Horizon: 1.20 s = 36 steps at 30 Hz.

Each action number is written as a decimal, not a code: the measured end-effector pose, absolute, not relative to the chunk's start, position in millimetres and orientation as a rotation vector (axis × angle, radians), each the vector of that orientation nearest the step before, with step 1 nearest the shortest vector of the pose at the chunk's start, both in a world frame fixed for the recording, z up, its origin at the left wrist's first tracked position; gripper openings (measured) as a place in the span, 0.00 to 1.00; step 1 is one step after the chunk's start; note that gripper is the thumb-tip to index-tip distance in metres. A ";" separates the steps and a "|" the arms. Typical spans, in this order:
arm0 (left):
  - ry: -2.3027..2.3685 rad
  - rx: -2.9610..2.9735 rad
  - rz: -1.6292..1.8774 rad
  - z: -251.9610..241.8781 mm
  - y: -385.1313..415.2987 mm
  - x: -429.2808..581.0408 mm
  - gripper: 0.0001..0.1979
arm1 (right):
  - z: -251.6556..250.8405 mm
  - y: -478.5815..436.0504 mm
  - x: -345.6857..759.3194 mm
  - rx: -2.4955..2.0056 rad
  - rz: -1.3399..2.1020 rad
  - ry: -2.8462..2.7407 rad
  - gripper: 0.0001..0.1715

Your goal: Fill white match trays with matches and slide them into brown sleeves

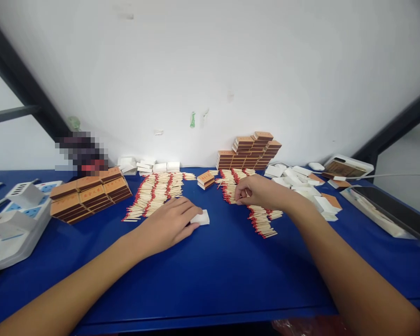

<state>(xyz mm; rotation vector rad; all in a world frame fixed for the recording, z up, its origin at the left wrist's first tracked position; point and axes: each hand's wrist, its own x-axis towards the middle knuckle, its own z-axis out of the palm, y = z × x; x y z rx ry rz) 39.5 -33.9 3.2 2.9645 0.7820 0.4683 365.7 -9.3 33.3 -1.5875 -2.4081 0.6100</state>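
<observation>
Near the middle of the blue table, my left hand (173,219) grips a small white matchbox tray (203,218) between thumb and fingers. The tray lies on the tabletop. My right hand (250,192) is closed in a pinch at the right pile of red-tipped matches (262,221). Its fingertips touch the pile, and what they hold, if anything, is hidden. Another pile of matches (161,191), laid in rows, is just beyond my left hand. An orange-brown matchbox (206,180) sits between the two piles.
Stacked matchboxes stand at the left (91,193) and against the wall (248,156). White trays lie at the back left (166,167) and right (297,179). A power strip (28,233) is at far left. A dark phone (395,210) lies at far right, near a white cable (388,176).
</observation>
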 end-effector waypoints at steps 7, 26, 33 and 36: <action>0.869 2.819 0.512 -0.8 -32.5 30.7 0.21 | 31.9 -10.5 363.4 -1.655 0.643 -2.430 0.06; 0.885 2.658 0.672 -8.2 -37.5 39.9 0.19 | 42.3 -28.9 338.3 -1.443 0.652 -2.412 0.11; 0.905 2.633 0.691 -7.9 -40.3 41.3 0.28 | 37.9 -43.3 309.5 -1.248 0.741 -2.401 0.11; 0.882 2.639 0.701 -8.3 -41.6 42.0 0.31 | 32.1 -47.8 301.9 -1.202 0.692 -2.415 0.05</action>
